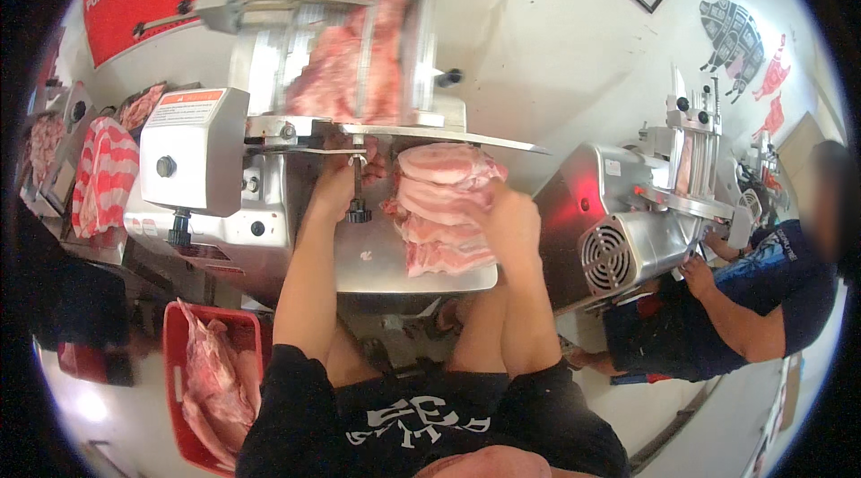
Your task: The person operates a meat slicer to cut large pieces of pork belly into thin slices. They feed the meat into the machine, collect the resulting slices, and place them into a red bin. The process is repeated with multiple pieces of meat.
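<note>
A metal meat slicer [259, 216] stands in front of me. Upright in its carriage is a large blurred piece of raw pork [356, 68]. Sliced pork belly [444, 209] lies in overlapping rows on the metal tray [366, 269] below the blade edge [484, 140]. My left hand [346, 175] is just under the blade, beside a black adjusting knob [358, 210]; the slicer's parts partly hide its fingers. At the right side of the slices, my right hand [514, 219] has its curled fingers against them. Blur hides whether it grips any slice.
A red crate [173, 370] of large raw meat pieces stands on the floor at lower left. A red-and-white striped bag [104, 175] sits left of the slicer. At right, another person [733, 296] has their hands at a second slicer [612, 242].
</note>
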### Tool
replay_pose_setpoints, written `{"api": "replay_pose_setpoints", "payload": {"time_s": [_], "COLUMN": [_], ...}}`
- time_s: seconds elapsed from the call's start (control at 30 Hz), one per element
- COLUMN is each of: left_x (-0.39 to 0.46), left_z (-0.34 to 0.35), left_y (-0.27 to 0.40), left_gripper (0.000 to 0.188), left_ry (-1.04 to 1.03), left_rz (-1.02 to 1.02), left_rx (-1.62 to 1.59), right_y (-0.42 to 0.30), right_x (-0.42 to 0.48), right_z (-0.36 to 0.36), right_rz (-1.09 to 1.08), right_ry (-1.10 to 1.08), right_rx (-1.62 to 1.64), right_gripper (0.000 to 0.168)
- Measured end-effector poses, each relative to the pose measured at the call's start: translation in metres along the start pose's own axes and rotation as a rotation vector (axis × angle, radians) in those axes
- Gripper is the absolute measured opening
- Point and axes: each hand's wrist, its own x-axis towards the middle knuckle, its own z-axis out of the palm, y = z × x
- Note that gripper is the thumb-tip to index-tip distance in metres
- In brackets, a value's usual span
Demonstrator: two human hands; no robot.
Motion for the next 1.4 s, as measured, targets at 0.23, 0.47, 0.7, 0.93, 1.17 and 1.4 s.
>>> {"api": "replay_pose_setpoints", "payload": {"time_s": [0.23,0.47,0.7,0.93,1.17,1.4], "left_x": [0.027,0.028,0.038,0.031,0.029,0.058], "left_z": [-0.025,-0.022,-0.032,-0.035,-0.009,-0.010], "left_y": [-0.029,-0.030,-0.042,-0.049,-0.035,-0.075], "left_gripper": [0.031,0.029,0.026,0.043,0.061,0.041], "left_ry": [0.138,0.126,0.206,0.196,0.281,0.352], "left_rz": [0.070,0.215,-0.001,-0.060,-0.118,0.299], "left_rx": [-0.352,-0.245,-0.379,-0.302,0.200,0.455], "right_y": [0.007,0.004,-0.007,-0.086,-0.113,-0.082], "right_x": [-0.001,0.014,0.009,-0.017,0.018,0.036], "right_z": [0.080,0.088,0.081,0.101,0.129,0.190], "right_rz": [-0.373,-0.551,-0.503,-0.741,-0.451,-0.599], "right_ry": [0.557,0.430,0.441,0.283,0.005,-0.060], "right_rx": [0.044,0.098,0.110,0.514,0.261,0.136], "right_gripper": [0.068,0.069,0.066,0.076,0.038,0.039]}}
